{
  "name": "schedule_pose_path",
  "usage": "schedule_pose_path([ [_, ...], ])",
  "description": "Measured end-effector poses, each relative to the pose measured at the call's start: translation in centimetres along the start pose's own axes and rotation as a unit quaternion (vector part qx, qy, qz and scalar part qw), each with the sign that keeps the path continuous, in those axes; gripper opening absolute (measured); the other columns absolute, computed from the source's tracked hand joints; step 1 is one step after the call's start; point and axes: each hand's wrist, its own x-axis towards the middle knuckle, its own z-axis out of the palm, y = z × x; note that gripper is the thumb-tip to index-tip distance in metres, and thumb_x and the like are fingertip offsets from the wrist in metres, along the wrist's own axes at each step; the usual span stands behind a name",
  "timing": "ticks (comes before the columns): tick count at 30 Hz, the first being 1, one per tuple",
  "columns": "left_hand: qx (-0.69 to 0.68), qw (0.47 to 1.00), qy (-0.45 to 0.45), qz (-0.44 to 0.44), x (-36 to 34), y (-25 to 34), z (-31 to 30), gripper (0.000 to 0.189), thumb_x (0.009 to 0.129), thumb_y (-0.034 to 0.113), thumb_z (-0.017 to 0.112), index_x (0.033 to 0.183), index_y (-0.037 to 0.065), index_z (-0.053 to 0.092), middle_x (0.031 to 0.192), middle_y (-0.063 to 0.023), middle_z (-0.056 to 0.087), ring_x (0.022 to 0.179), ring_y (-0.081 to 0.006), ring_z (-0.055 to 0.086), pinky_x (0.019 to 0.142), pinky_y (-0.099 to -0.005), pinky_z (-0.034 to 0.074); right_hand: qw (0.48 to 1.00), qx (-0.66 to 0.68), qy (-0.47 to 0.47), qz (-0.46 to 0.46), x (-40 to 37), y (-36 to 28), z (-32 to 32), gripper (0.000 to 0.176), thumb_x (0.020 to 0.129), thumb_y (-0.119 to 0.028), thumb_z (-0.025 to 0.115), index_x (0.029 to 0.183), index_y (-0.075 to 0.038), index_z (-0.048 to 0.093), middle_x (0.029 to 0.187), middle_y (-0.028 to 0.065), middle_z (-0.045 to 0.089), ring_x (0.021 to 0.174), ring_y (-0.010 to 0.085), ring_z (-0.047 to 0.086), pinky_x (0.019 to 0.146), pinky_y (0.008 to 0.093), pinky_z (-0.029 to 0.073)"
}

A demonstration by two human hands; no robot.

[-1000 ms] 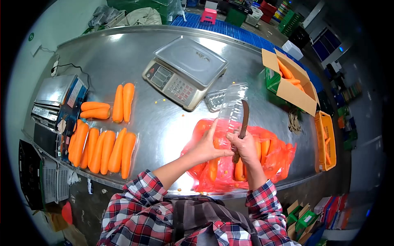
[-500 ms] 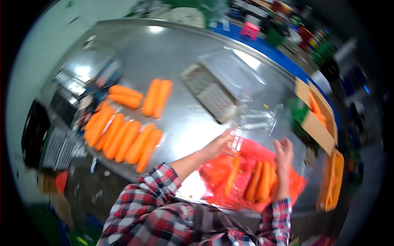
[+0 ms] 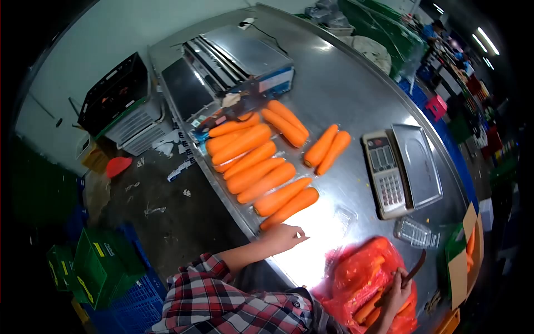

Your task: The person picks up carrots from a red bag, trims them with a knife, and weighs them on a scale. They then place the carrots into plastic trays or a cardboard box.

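My left hand (image 3: 283, 238) is over the metal table's near edge, just below the nearest carrots (image 3: 290, 208) of a packed row; its fingers are apart and hold nothing. My right hand (image 3: 397, 289) is closed on a dark, curved, blade-like object (image 3: 416, 265) above a red plastic bag (image 3: 367, 266). Several carrots (image 3: 367, 309) lie in the bag's opening. Two more carrots (image 3: 328, 149) rest side by side at mid-table, left of a scale (image 3: 385, 175). A clear plastic tray (image 3: 416, 232) sits below the scale.
A wrapping machine (image 3: 245, 55) stands at the table's far left. Black and grey crates (image 3: 130, 111) are beside the wall. Green crates (image 3: 105, 267) stand on the floor at lower left. A cardboard box (image 3: 459, 273) of carrots is at the right edge. People are in the far background.
The view has swung left. My left hand has moved from the red bag to beside the carrot row. My right hand, earlier spread and without the dark object, now holds it.
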Motion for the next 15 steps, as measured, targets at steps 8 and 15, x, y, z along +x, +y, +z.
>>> schedule_pose_path([
  [8,0.127,0.858,0.479,-0.137,0.1,-10.2,-20.9,0.036,0.087,0.032,0.057,0.108,0.003,0.058,0.102,-0.0168,0.056,0.093,-0.0333,0.056,0.082,-0.0385,0.045,0.999,-0.020,-0.035,-0.014,-0.1,2.0,2.1,0.016,0.094,-0.014,0.051,0.101,-0.001,0.055,0.080,0.0084,0.061,0.036,0.0060,0.040,0.031,0.0209,0.029],
  [15,0.027,0.951,0.221,-0.217,0.1,-12.7,-25.0,0.066,0.082,0.045,0.059,0.129,0.001,0.047,0.119,-0.0190,0.052,0.107,-0.0314,0.055,0.092,-0.0357,0.043,0.997,-0.009,-0.075,0.011,-0.7,0.0,6.7,0.015,0.093,-0.013,0.052,0.102,-0.001,0.055,0.077,0.0078,0.061,0.036,0.0057,0.041,0.031,0.0203,0.031],
])
